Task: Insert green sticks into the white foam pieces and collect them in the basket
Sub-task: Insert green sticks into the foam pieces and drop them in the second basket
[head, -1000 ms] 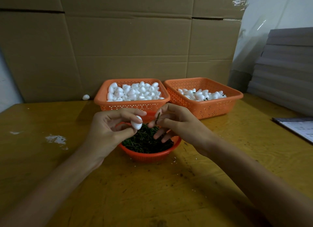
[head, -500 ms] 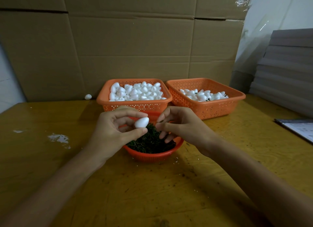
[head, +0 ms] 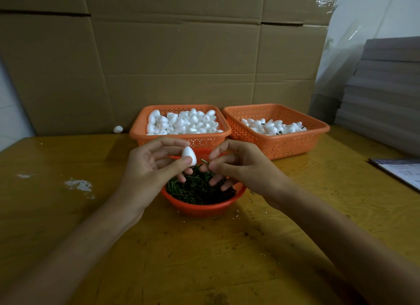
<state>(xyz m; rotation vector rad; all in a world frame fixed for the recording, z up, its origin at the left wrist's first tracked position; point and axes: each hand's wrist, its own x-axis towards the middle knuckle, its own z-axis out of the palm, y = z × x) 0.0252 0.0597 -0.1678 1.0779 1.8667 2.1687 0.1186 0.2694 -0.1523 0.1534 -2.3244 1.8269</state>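
White foam piece [head: 189, 155], egg-shaped with its narrow end up, sits pinched between the thumb and the fingers [head: 168, 143] of my left hand [head: 147, 170]. My right hand [head: 243, 166] faces it, thumb and forefinger closed on a thin green stick [head: 204, 161]. The stick's free end points toward the foam piece, close to it, though I cannot tell whether they touch. My other right fingers [head: 214, 179] hang loosely curled. Both hands are raised just above a round red bowl [head: 204, 208] heaped with loose green sticks [head: 193, 191], which stands on the yellow wooden desk [head: 68, 225] directly in front of me. Behind the bowl, two orange perforated baskets stand side by side and almost touching. The left basket [head: 137, 131] is filled close to its rim with plain foam pieces [head: 181, 122]. The right basket [head: 295, 145] holds a shallower layer of foam pieces [head: 272, 127], with dark stick ends showing among them. One stray foam piece [head: 118, 129] lies at the back of the desk, left of the baskets, against a wall of brown cardboard [head: 181, 61]. A white smear [head: 78, 185] marks the desk to my left. At the far right lie a printed sheet [head: 402, 171] and, behind it, a stack of grey boards [head: 386, 88].
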